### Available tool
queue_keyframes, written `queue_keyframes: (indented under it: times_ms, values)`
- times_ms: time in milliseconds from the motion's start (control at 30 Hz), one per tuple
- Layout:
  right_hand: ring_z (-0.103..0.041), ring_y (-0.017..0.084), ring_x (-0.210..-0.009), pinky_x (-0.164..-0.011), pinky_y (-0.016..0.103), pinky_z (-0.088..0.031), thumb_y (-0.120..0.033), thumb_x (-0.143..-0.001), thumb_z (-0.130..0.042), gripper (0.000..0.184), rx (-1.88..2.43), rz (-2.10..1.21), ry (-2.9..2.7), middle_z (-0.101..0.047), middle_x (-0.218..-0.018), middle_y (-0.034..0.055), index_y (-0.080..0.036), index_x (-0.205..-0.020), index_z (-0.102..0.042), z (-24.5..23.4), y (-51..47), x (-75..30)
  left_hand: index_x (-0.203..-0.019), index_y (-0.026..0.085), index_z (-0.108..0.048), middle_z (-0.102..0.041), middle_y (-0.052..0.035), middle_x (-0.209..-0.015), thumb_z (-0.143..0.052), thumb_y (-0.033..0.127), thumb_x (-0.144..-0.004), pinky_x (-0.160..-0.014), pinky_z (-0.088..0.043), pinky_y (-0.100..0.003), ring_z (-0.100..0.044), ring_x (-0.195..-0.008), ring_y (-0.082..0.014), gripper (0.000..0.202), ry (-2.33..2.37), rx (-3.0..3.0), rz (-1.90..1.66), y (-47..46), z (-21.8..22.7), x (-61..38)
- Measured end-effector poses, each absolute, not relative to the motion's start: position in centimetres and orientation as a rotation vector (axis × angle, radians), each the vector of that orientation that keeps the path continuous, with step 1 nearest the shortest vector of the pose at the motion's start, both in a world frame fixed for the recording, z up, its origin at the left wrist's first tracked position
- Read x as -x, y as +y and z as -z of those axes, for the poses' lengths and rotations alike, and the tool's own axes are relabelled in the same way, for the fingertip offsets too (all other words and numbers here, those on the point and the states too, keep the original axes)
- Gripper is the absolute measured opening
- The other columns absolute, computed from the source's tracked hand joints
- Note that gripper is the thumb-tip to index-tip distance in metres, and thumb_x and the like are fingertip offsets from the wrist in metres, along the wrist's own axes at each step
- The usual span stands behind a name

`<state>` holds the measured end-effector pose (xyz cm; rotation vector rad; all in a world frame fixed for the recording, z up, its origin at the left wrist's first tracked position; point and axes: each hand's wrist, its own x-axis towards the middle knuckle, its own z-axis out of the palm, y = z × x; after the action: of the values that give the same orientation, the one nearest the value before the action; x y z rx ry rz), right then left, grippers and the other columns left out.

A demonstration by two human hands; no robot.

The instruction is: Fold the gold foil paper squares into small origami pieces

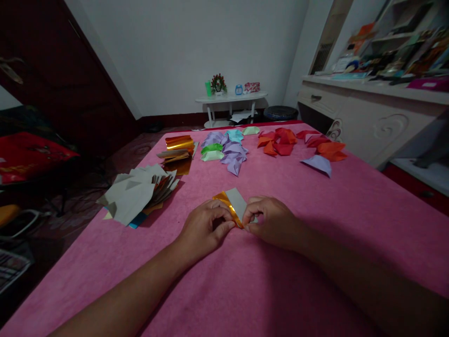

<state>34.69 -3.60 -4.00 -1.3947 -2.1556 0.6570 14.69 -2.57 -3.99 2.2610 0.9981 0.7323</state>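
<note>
A small sheet of paper [234, 203], gold foil on one side and grey-white on the other, lies partly folded on the pink cloth [245, 281]. My left hand [205, 229] pinches its near left edge with thumb and fingers. My right hand [271, 220] pinches the near right corner, fingertips almost touching those of the left hand. The gold strip runs diagonally between the two hands.
A fanned pile of grey-backed sheets [136, 194] lies at the left, gold folded pieces [178, 149] behind it. Purple, green and blue folded pieces [226, 147] and red-orange ones [291, 140] sit farther back. A white cabinet [372, 117] stands right, a small white table [231, 100] beyond.
</note>
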Motion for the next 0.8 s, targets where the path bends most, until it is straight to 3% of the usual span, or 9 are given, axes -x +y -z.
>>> queue_keyframes:
  times_ms: [333,567,800]
  values:
    - [-0.05,0.009,-0.057,-0.054,0.022,-0.031,-0.006,-0.064,-0.055,0.021,1.33,-0.567,-2.294,-0.06,-0.06,-0.0016,-0.02,-0.06,-0.07,2.9,-4.1,-34.9,-0.073,0.017,-0.061,-0.059,-0.0016,-0.082,-0.058,0.016,-0.081,-0.075,-0.043,-0.029,-0.054,-0.082,-0.0155,0.009,1.094,-2.319,-0.667,-2.6,4.4,-14.9]
    - [-0.051,0.01,-0.06,-0.062,0.024,-0.031,-0.008,-0.066,-0.053,0.017,1.463,-0.463,-2.401,-0.062,-0.062,-0.0016,-0.019,-0.058,-0.064,1.9,-5.0,-34.7,-0.071,0.016,-0.059,-0.054,-0.0047,-0.1,-0.058,0.014,-0.079,-0.08,-0.044,-0.031,-0.054,-0.091,-0.0167,0.008,1.1,-2.315,-0.721,-2.7,4.2,-15.3]
    - [-0.051,0.01,-0.06,-0.064,0.025,-0.03,-0.013,-0.067,-0.057,0.015,1.527,-0.495,-2.315,-0.065,-0.064,-0.002,-0.021,-0.059,-0.067,2.4,-4.9,-34.5,-0.067,0.016,-0.06,-0.055,-0.004,-0.096,-0.061,0.014,-0.078,-0.079,-0.046,-0.03,-0.055,-0.09,-0.0157,0.011,1.13,-2.22,-0.775,-2.3,4.7,-15.4]
